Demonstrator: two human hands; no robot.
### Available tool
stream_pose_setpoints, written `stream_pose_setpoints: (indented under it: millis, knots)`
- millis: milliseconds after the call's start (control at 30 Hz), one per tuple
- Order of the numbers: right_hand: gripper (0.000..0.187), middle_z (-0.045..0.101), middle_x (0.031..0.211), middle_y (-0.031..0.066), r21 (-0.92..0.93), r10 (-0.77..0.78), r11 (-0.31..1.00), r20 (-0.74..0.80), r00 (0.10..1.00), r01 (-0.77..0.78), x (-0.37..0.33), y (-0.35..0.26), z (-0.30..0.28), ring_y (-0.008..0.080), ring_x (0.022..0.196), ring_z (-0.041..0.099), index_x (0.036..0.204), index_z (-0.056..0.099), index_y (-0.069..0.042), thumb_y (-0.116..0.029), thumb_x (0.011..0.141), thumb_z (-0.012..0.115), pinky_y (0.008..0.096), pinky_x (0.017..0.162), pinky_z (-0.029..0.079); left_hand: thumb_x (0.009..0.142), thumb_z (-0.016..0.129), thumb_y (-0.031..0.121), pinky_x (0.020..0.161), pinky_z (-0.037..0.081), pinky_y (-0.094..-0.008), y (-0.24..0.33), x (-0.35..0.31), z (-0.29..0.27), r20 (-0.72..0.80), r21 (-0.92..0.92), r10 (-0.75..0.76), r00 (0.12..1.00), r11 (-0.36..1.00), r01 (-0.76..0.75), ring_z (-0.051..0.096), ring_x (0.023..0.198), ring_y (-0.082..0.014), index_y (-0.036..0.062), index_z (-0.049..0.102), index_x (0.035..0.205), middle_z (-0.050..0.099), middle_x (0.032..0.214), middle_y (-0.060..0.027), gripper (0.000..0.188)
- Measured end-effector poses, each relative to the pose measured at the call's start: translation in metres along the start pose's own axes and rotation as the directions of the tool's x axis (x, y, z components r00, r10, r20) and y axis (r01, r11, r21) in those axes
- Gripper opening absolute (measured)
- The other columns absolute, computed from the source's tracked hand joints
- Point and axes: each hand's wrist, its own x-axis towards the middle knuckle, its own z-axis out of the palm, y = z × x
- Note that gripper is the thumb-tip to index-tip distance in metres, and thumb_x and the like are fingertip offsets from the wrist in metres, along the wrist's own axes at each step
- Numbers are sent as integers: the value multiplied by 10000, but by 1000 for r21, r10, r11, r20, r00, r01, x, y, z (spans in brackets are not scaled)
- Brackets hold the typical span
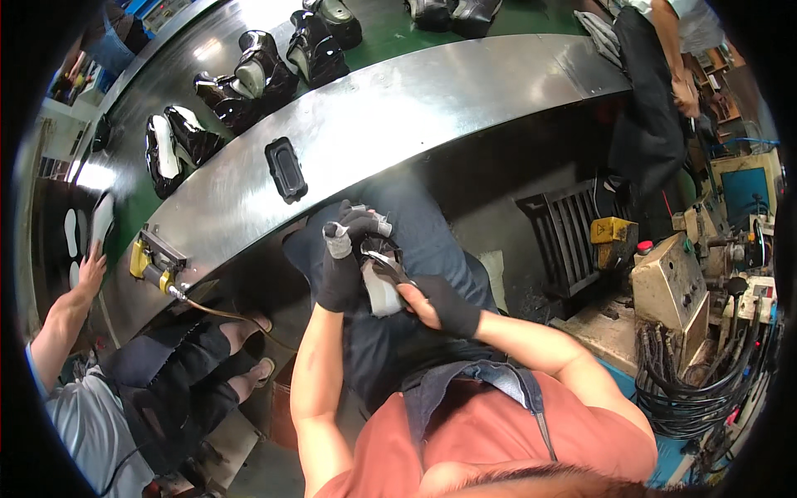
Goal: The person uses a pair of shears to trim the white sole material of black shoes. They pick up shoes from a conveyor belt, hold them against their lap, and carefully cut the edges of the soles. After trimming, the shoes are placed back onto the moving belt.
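Observation:
Over my lap, my left hand (340,259), in a dark glove with pale wrapping on the fingertips, grips a shoe (382,295) by its dark end. The shoe's pale grey sole side faces up. My right hand (440,305), in a dark glove with bare fingers showing, is closed around a slim dark metal hand tool (387,266). That tool lies against the shoe, and its exact kind is hard to make out. Part of the shoe's dark end is hidden by my left fingers.
Ahead runs a metal bench edge (365,100) bearing a black tray (286,169) and a yellow pneumatic tool (151,267). Glossy black shoes (260,66) stand on the green belt (378,50). A co-worker's hand (91,270) touches an insole at left. Machinery (672,278) stands at right.

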Motion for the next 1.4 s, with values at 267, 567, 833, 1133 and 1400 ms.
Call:
stream_pose_setpoints:
  millis: [267, 567, 833, 1133, 1400]
  knots:
    - [229, 607, 1019, 171, -329, -37, 932, 322, 946, 149, -55, 39, 21, 337, 858, 619, 1051, 627, -89, -258, 921, 544, 413, 707, 488, 959, 310, 604, 1074, 365, -437, 22, -87, 1, -48, -467, -279, 959, 855, 225, 500, 1243, -301, 19, 603, 1121, 536, 1320, -183, 675]
    - [479, 562, 1041, 148, -248, -586, 676, 390, 710, 694, -85, 83, -4, 335, 981, 596, 907, 567, -29, -492, 794, 612, 420, 833, 509, 792, 369, 850, 1052, 388, -403, 10, -137, 40, -39, -531, -490, 871, 748, 397, 523, 1195, -244, 28, 484, 1339, 524, 1307, -129, 994]
    - [368, 566, 958, 166, -233, -558, 744, 299, 774, 627, -57, 65, 4, 357, 905, 608, 890, 544, -7, -371, 881, 594, 426, 817, 506, 925, 436, 578, 1084, 314, -438, 33, -102, 15, -111, -125, -64, 992, 991, 50, 469, 1269, -341, 9, 620, 1132, 541, 1260, -202, 633]
    - [370, 547, 703, 160, 13, 124, 990, 423, 898, -143, -37, -49, -47, 261, 635, 531, 865, 566, -6, -332, 1011, 472, 372, 627, 426, 946, 446, 371, 918, 393, -353, 34, -38, 11, -54, -172, -155, 986, 975, 144, 535, 1010, -261, 30, 604, 865, 558, 986, -116, 385]
    - [229, 599, 828, 139, -108, -355, 922, 140, 924, 371, -19, 17, 10, 325, 752, 624, 996, 609, -56, -263, 900, 631, 395, 654, 481, 887, 500, 293, 1002, 364, -393, 11, -60, 12, -59, -303, -255, 965, 926, 226, 509, 1126, -273, 55, 618, 871, 603, 1035, -105, 266]
